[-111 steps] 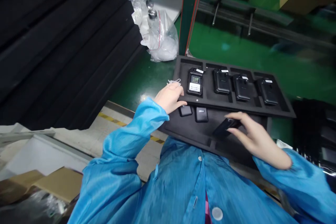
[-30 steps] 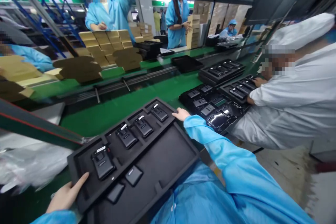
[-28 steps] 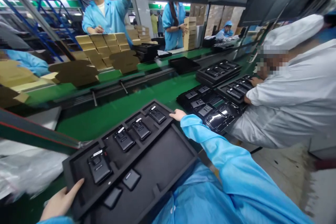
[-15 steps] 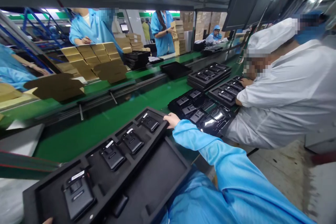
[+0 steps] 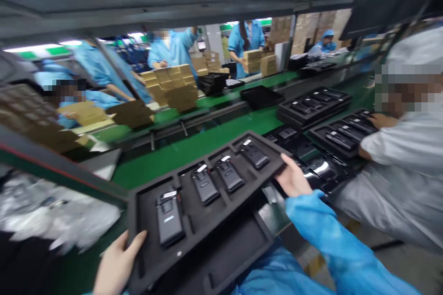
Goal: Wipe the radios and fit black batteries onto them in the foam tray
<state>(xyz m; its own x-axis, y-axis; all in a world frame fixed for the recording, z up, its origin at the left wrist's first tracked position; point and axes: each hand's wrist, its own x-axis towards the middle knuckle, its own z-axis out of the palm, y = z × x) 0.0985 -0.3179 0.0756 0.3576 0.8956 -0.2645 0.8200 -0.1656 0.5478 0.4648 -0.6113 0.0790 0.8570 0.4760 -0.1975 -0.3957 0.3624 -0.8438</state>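
Observation:
Both hands grip a black foam tray at its two ends, tilted over the green conveyor belt. My left hand holds the near left corner, thumb on the rim. My right hand is wrapped round the right end, its fingers partly hidden beneath. Several black devices with white labels lie in the tray's compartments, among them one at the left and one at the right. Below the held tray sits another black tray, with bare compartments in view.
To the right, a person in white handles a tray of devices. Stacked trays and glossy black plastic trays lie nearby. Plastic bags are at the left. Across the belt, people in blue stand by cardboard boxes.
The held tray now appears farther right, raised off the lower tray. More of my left hand has come into view at its corner. The camera view has turned to the left.

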